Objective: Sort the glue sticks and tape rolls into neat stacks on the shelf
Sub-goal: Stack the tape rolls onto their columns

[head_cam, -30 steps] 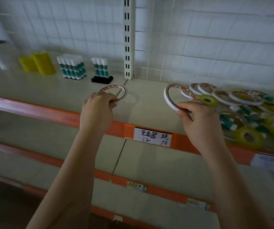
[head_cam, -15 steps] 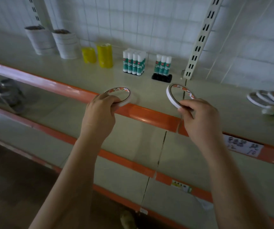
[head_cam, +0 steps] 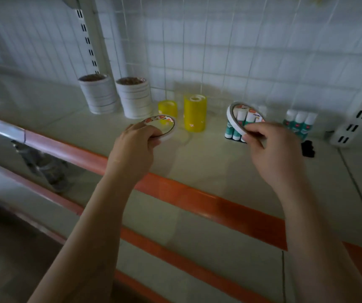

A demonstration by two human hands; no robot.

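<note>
Both hands have carried leftward — left hand [head_cam: 135, 142] pinching one roll [head_cam: 161, 127], right hand [head_cam: 269, 147] another roll [head_cam: 244, 119] — toward the white stacks [head_cam: 115, 95], so stacking looks next.
</note>
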